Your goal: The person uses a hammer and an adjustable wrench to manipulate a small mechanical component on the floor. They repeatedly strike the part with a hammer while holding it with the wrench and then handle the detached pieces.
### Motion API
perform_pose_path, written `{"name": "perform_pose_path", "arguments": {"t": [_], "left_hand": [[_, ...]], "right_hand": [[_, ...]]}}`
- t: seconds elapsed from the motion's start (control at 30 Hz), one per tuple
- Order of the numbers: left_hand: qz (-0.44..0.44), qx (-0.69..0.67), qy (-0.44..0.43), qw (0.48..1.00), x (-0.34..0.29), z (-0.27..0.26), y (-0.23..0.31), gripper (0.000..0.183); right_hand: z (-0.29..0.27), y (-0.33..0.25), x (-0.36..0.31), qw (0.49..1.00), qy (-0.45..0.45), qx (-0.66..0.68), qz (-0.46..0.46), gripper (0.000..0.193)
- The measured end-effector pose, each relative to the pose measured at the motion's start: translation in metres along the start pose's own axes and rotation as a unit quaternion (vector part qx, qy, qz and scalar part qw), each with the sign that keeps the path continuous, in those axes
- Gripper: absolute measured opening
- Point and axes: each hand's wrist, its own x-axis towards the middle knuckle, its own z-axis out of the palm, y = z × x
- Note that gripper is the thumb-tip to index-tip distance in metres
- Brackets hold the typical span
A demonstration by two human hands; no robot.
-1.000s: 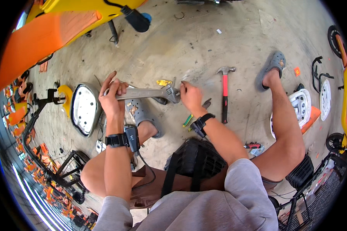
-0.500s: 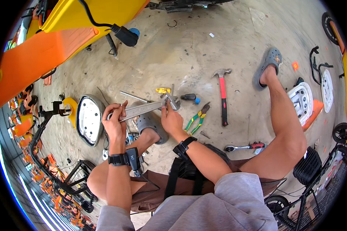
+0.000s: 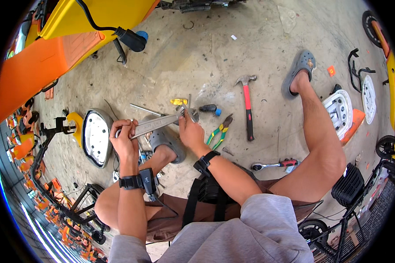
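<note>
A large silver adjustable wrench (image 3: 157,124) lies slantwise between my hands, above the floor and my grey clog (image 3: 164,142). My left hand (image 3: 125,139) is closed around the end of its handle. At the other end, my right hand (image 3: 192,134) grips the wrench near its jaws, with fingers against the head; the exact finger contact is partly hidden. Just beyond the jaws are a yellow-handled screwdriver (image 3: 178,101) and a black piece with a blue cap (image 3: 210,108). A thin metal rod (image 3: 145,109) shows behind the wrench.
Right of my hands lie green-and-yellow pliers (image 3: 220,131), a red-and-black claw hammer (image 3: 248,105) and a ratchet wrench (image 3: 274,165). White-and-grey seat-shaped parts (image 3: 96,138) rest on both sides. A yellow-and-orange vehicle body (image 3: 70,48) overhangs the upper left.
The view has shifted slightly, so the floor things appear a little further left. Both hands still hold the wrench; the right fingers have shifted slightly at its head.
</note>
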Motion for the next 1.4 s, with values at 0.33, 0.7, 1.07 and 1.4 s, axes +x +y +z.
{"name": "perform_pose_path", "arguments": {"t": [0.33, 0.7, 1.07, 1.4], "left_hand": [[0.004, 0.015, -0.008, 1.000, -0.001, 0.009, 0.001, 0.014], [0.011, 0.014, -0.013, 1.000, -0.004, 0.004, 0.000, 0.014], [0.023, 0.027, -0.064, 0.997, -0.016, 0.003, 0.003, 0.014], [0.043, 0.059, -0.072, 0.995, -0.038, 0.011, -0.002, 0.011]], "right_hand": [[-0.004, -0.002, -0.014, 1.000, -0.020, 0.018, 0.011, 0.055], [-0.012, 0.002, -0.010, 0.999, -0.044, 0.032, -0.002, 0.064], [-0.003, 0.008, -0.013, 0.999, -0.031, 0.030, -0.002, 0.061], [-0.004, 0.013, -0.015, 0.999, -0.015, 0.043, 0.015, 0.061]]}}
